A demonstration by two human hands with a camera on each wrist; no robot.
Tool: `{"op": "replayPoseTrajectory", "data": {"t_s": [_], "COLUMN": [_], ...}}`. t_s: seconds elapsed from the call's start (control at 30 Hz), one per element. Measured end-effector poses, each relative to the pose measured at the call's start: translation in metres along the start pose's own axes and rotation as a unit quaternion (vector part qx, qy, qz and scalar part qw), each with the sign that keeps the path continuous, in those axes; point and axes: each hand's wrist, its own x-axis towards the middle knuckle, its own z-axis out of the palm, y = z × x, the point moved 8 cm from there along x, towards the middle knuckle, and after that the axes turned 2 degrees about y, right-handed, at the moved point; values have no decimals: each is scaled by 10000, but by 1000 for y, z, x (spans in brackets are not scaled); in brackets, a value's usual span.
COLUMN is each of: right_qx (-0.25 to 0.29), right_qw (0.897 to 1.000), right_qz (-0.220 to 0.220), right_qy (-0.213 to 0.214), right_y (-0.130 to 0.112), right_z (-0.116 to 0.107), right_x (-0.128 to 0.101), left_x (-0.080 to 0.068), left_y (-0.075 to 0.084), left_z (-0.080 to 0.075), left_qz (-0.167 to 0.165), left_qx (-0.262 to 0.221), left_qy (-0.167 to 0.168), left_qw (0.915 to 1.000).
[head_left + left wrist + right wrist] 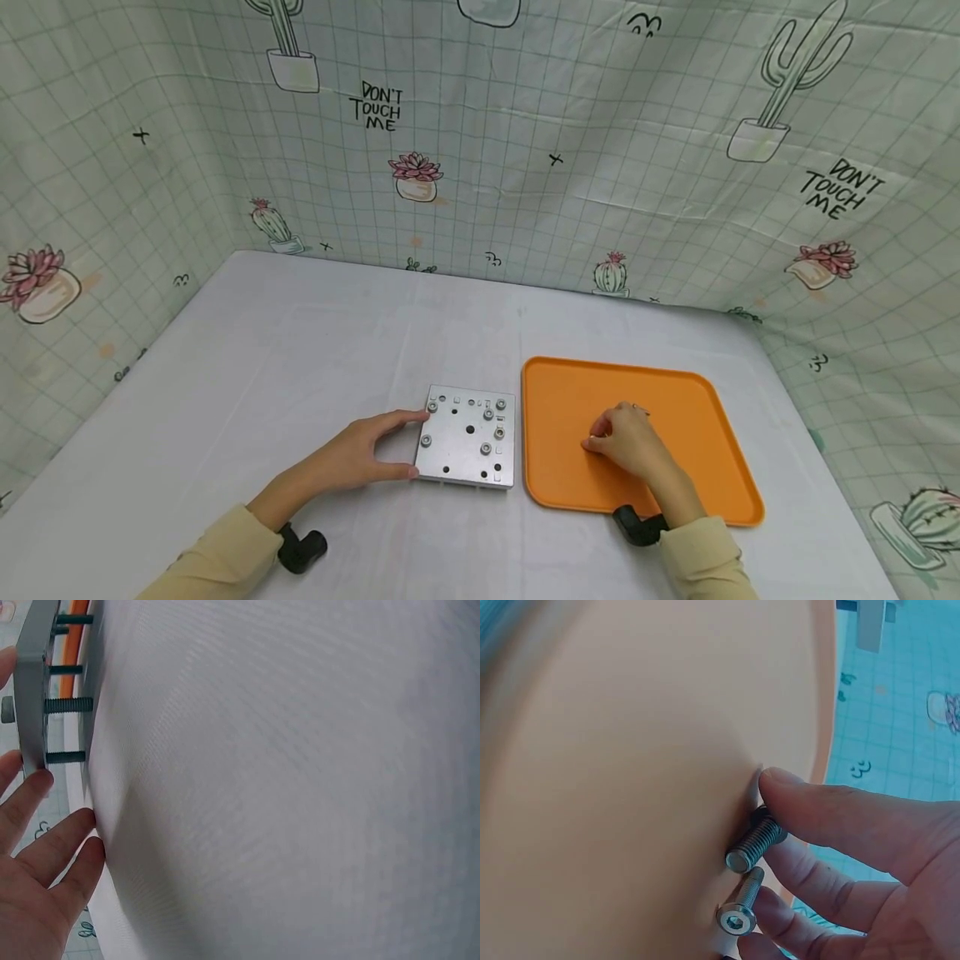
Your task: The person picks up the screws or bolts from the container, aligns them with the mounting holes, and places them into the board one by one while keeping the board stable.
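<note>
A square metal plate (468, 437) with several screws in its holes lies on the white table (300, 350). My left hand (408, 444) holds its left edge between thumb and forefinger. In the left wrist view the plate (34, 697) is edge-on, with screw threads (67, 705) sticking out beneath it and my fingers (45, 840) against its corner. My right hand (600, 439) rests inside the orange tray (675, 400). Its thumb and fingers pinch a short screw (754, 844). A second screw (741, 907) lies on the tray (630, 750) just below it.
The tray sits directly right of the plate. Cactus-print cloth walls (525, 167) close in the table at the back and both sides. Black wrist mounts (300, 550) show by both sleeves. Bare tabletop spreads left of and behind the plate.
</note>
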Motion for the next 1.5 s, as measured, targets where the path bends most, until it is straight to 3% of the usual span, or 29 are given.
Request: {"op": "replayPoseTrajectory", "data": {"t_s": [0.3, 0.73, 1.13, 1.5], "right_qx": [74, 864, 1904, 2590], "right_qw": [9998, 9941, 9735, 9576], "right_qz": [-13, -290, -728, -798], "right_qy": [157, 581, 1032, 972], "right_y": [-3, -18, -47, -72], "right_z": [-6, -16, -14, 5], "right_x": [-2, -11, -29, -38], "left_x": [1, 0, 0, 1], "left_y": [-1, 0, -2, 0], "left_z": [0, 1, 0, 0], "left_qz": [-79, 38, -61, 86], "left_qx": [-18, 36, 8, 19], "left_qy": [-7, -29, 20, 24], "left_qw": [10000, 10000, 10000, 10000]}}
